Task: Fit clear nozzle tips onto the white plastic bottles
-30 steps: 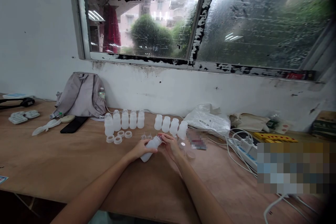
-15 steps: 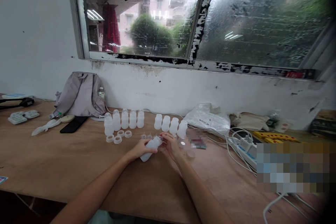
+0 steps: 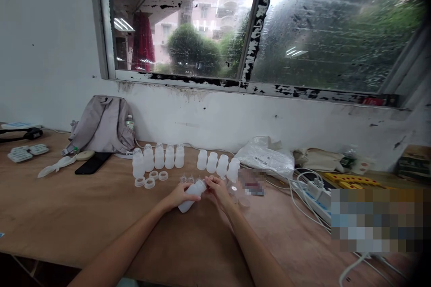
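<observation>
My left hand [image 3: 182,196] is wrapped round a frosted white baby bottle [image 3: 189,202], held tilted above the tabletop with its mouth toward the upper right. At that mouth, the fingers of my right hand [image 3: 217,188] are pinched together; whatever small part they hold is hidden by the fingers. Just behind the bottle are small clear teats [image 3: 183,179]. Near my right hand lie a clear cap [image 3: 233,188] and a pale ring [image 3: 244,201]. Several white screw rings [image 3: 149,183] lie left of my left hand.
Several capped bottles [image 3: 159,157] stand in a row at the back left, and several open-topped ones [image 3: 212,162] at the back centre. A backpack [image 3: 103,125], a black phone [image 3: 92,163], a plastic bag [image 3: 266,154] and a power strip [image 3: 314,199] with loose cables surround the work area.
My right fingers have closed in nearer to the bottle's mouth. The left hand keeps its hold on the bottle. The whole view has shifted slightly.
</observation>
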`<state>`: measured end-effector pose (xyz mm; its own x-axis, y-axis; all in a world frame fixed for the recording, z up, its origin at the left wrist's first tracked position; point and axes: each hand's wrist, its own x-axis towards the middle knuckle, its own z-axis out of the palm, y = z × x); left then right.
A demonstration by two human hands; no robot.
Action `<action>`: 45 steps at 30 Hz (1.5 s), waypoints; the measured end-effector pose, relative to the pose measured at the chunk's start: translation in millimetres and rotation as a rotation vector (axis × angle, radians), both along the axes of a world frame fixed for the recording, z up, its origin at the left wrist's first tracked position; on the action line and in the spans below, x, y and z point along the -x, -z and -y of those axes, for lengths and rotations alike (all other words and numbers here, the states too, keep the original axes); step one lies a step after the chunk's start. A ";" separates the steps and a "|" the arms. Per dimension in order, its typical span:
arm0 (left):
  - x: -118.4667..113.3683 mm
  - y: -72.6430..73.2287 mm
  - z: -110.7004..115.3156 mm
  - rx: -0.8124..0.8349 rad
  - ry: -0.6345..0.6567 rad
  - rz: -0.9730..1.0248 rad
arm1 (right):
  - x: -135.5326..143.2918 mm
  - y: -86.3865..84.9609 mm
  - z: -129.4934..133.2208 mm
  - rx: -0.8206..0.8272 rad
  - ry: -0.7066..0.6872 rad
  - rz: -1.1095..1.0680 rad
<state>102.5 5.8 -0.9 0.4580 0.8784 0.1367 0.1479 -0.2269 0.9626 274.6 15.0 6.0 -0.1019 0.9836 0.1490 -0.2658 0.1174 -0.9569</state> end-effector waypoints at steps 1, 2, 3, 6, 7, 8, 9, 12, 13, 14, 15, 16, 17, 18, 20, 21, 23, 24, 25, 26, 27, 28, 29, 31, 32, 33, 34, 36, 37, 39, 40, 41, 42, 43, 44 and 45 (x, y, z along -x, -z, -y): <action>0.0 0.4 -0.2 -0.008 -0.001 0.000 | 0.4 -0.8 1.3 0.001 0.004 0.000; 0.1 0.7 -0.2 -0.014 -0.001 0.003 | 0.9 -1.5 2.4 0.002 0.001 -0.005; 0.2 0.8 -0.1 -0.015 0.000 0.006 | 1.4 -2.1 3.3 0.004 -0.010 -0.013; -0.1 0.2 0.9 0.004 0.004 0.009 | 2.4 -1.9 2.8 -0.001 -0.049 -0.009; -0.5 -0.3 1.5 0.015 0.008 0.009 | 2.4 -1.0 1.6 -0.004 -0.049 0.003; -0.9 -0.8 2.2 0.028 0.015 0.008 | 2.5 0.0 0.3 -0.006 -0.038 0.017; -1.4 -1.4 3.1 0.044 0.023 0.007 | 2.4 0.9 -0.9 -0.007 -0.018 0.031; -2.3 -2.8 5.7 0.112 0.050 0.026 | 2.5 1.3 -0.3 -0.009 0.014 0.034; -2.3 -2.8 6.3 0.135 0.054 0.039 | 2.6 0.4 1.3 -0.003 -0.017 0.018; -2.2 -2.5 6.7 0.157 0.055 0.055 | 2.8 -0.8 3.2 0.008 -0.075 -0.005; -2.0 -1.9 6.8 0.178 0.056 0.072 | 3.2 -2.0 5.1 0.021 -0.151 -0.028; -1.9 -1.0 6.6 0.198 0.057 0.087 | 3.6 -2.9 6.3 0.030 -0.223 -0.044; -2.1 0.3 6.3 0.215 0.059 0.098 | 4.3 -3.3 6.9 0.034 -0.267 -0.043; -2.8 1.8 5.8 0.227 0.060 0.105 | 5.1 -3.3 6.6 0.026 -0.261 -0.020; -5.6 4.9 4.7 0.205 0.046 0.100 | 6.9 -2.4 4.6 -0.015 -0.116 0.056; -7.6 6.3 4.4 0.167 0.027 0.097 | 7.7 -2.0 3.7 -0.036 -0.038 0.083; -11.8 8.1 4.4 0.080 -0.025 0.088 | 8.7 -2.4 3.4 -0.059 0.014 0.088; -13.5 8.4 4.8 0.051 -0.046 0.079 | 8.8 -3.3 4.4 -0.060 -0.020 0.070; -14.9 8.3 5.5 0.039 -0.057 0.065 | 8.7 -4.7 5.7 -0.056 -0.080 0.048; -15.7 7.9 6.5 0.035 -0.064 0.043 | 8.5 -6.1 7.3 -0.052 -0.138 0.032; -16.2 7.2 7.6 0.020 -0.078 0.011 | 8.4 -7.4 8.6 -0.053 -0.168 0.029; -16.3 6.4 8.9 -0.024 -0.111 -0.021 | 8.2 -8.4 9.5 -0.063 -0.162 0.043; -16.2 5.7 10.1 -0.099 -0.162 -0.049 | 8.2 -9.0 10.0 -0.080 -0.132 0.068; -15.9 4.7 12.0 -0.272 -0.276 -0.087 | 8.0 -9.6 9.8 -0.120 -0.028 0.139; -15.8 4.5 12.4 -0.325 -0.310 -0.093 | 7.7 -9.8 9.6 -0.133 -0.004 0.165; -15.6 4.4 12.6 -0.329 -0.311 -0.089 | 7.3 -10.0 9.5 -0.135 -0.018 0.169; -15.4 4.4 12.4 -0.284 -0.281 -0.079 | 6.8 -10.3 9.7 -0.125 -0.067 0.152; -14.8 4.4 11.7 -0.127 -0.165 -0.057 | 5.7 -10.8 10.4 -0.079 -0.200 0.082; -14.4 4.2 11.6 -0.066 -0.113 -0.049 | 5.5 -10.6 10.7 -0.054 -0.245 0.045; -13.7 3.3 12.3 -0.085 -0.094 -0.057 | 6.4 -8.7 10.5 -0.031 -0.239 0.001; -13.5 2.7 13.1 -0.161 -0.136 -0.073 | 7.5 -7.1 9.9 -0.035 -0.201 -0.002; -13.6 2.1 14.1 -0.254 -0.194 -0.095 | 8.8 -5.3 9.0 -0.047 -0.151 0.004; -13.9 1.6 15.0 -0.340 -0.256 -0.120 | 10.1 -3.4 7.9 -0.062 -0.105 0.015; -14.4 1.4 15.7 -0.398 -0.305 -0.143 | 11.2 -1.7 6.9 -0.075 -0.072 0.028; -15.0 1.2 16.1 -0.419 -0.337 -0.160 | 12.0 -0.6 6.1 -0.083 -0.058 0.036; -15.7 1.3 16.2 -0.398 -0.347 -0.164 | 12.3 0.0 5.7 -0.081 -0.062 0.030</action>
<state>118.3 -10.4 -2.2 0.1942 0.8766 0.4402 0.4193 -0.4799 0.7706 262.4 9.3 6.0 -0.1676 0.9601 0.2239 -0.2466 0.1791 -0.9524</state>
